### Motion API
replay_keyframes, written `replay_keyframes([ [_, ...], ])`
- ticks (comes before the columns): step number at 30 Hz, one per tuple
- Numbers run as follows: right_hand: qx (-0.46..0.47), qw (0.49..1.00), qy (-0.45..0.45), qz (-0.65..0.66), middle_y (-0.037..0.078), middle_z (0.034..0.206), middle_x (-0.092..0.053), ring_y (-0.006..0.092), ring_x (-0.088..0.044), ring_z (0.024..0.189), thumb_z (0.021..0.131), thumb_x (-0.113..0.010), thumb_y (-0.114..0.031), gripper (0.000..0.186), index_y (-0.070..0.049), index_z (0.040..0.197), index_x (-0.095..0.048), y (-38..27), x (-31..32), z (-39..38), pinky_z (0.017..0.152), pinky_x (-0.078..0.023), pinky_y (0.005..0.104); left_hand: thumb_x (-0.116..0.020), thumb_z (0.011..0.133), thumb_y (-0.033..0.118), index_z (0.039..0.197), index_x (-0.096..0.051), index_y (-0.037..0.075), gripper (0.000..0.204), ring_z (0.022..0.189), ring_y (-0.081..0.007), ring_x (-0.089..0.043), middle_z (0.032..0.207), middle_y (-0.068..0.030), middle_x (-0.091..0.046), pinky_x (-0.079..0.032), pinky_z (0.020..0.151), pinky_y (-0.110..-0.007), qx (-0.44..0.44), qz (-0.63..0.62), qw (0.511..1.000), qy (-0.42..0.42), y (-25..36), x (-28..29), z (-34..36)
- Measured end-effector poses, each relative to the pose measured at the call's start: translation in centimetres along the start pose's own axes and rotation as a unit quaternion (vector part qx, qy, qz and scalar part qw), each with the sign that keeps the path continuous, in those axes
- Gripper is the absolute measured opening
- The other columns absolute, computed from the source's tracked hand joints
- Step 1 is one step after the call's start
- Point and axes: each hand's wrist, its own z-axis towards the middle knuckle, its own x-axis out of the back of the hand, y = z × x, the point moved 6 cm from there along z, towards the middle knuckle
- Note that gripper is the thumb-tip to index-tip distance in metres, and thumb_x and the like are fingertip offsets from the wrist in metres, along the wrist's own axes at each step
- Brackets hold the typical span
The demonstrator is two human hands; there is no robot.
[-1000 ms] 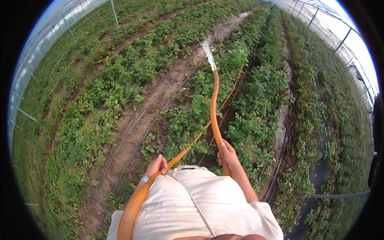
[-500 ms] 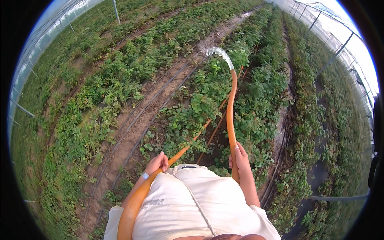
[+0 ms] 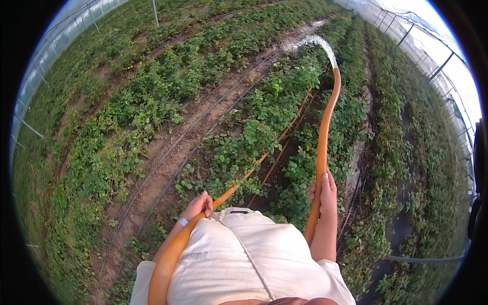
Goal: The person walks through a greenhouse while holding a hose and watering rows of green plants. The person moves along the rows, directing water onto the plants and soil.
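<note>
An orange hose (image 3: 324,134) rises in front of me, its far end bent upward and a stream of water (image 3: 318,41) arching out to the left. My right hand (image 3: 327,190) is wrapped round it below its middle, thumb on top. Another length of orange hose (image 3: 175,246) runs over the left side of my chest and away between the plants. At this length, my left hand (image 3: 199,205) has its fingers curled against the hose; their grip is partly hidden. A band (image 3: 183,222) circles my left wrist.
Rows of low leafy plants (image 3: 152,109) fill the ground inside a greenhouse. Dark drip lines (image 3: 175,145) follow the soil path on the left. An orange strip (image 3: 272,170) lies between the plants ahead. Metal posts (image 3: 429,79) stand at the right; dark ground sheet (image 3: 399,229) shows there too.
My right hand has moved right and a little farther away, swinging the hose's end up and right. The water stream has shifted the same way. My left hand is almost still.
</note>
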Motion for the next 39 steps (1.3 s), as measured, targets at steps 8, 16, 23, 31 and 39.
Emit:
replay_keyframes([
  [8, 0.011, 1.0, 0.004, 0.009, 0.003, 0.067, -0.056, 0.0113, -0.053, 0.049, 0.106, -0.04, -0.03, 0.046, -0.016, 0.15, -0.039, -0.1, 0.2, 0.2, 0.043, -0.046, 0.0278, -0.031, 0.107, 0.047, 0.077, -0.053, 0.008, 0.053, 0.048, -0.0114, -0.048, 0.057, -0.0028, -0.052, -0.041, 0.05, -0.024, -0.003, 0.005, 1.0, 0.001, -0.1, 0.0, -0.1],
  [16, 0.003, 1.0, -0.003, 0.009, 0.003, 0.068, -0.055, 0.0109, -0.053, 0.05, 0.106, -0.04, -0.032, 0.046, -0.016, 0.149, -0.039, 0.7, -0.4, 0.2, 0.044, -0.047, 0.0274, -0.031, 0.106, 0.048, 0.078, -0.053, 0.008, 0.054, 0.049, -0.0112, -0.049, 0.058, -0.003, -0.052, -0.041, 0.051, -0.024, -0.006, 0.006, 1.0, -0.004, -0.6, 0.5, -0.1],
  [23, -0.047, 0.996, -0.038, 0.059, 0.003, 0.068, -0.053, 0.0115, -0.052, 0.052, 0.107, -0.04, -0.033, 0.047, -0.018, 0.151, -0.037, 3.8, -2.0, 0.6, 0.046, -0.047, 0.0287, -0.031, 0.106, 0.048, 0.078, -0.053, 0.008, 0.054, 0.049, -0.0115, -0.048, 0.057, -0.0031, -0.052, -0.04, 0.051, -0.024, -0.006, 0.016, 1.0, -0.001, -0.2, 0.2, -0.3],
  [31, -0.087, 0.989, -0.094, 0.08, 0.004, 0.069, -0.054, 0.0136, -0.051, 0.051, 0.106, -0.042, -0.036, 0.048, -0.021, 0.15, -0.038, 7.3, -4.0, 1.0, 0.047, -0.047, 0.0296, -0.031, 0.106, 0.049, 0.078, -0.053, 0.009, 0.054, 0.049, -0.0123, -0.048, 0.055, -0.0026, -0.05, -0.04, 0.051, -0.024, -0.001, 0.016, 1.0, -0.003, -0.4, 0.4, -0.2],
  [39, -0.141, 0.98, -0.135, 0.039, 0.003, 0.069, -0.055, 0.0138, -0.052, 0.051, 0.105, -0.043, -0.037, 0.048, -0.023, 0.151, -0.037, 11.5, -5.6, 0.4, 0.047, -0.046, 0.0293, -0.029, 0.106, 0.049, 0.076, -0.052, 0.009, 0.054, 0.05, -0.0131, -0.048, 0.054, -0.0025, -0.049, -0.039, 0.053, -0.025, 0.01, 0.02, 1.0, 0.003, -0.3, 0.2, -0.1],
])
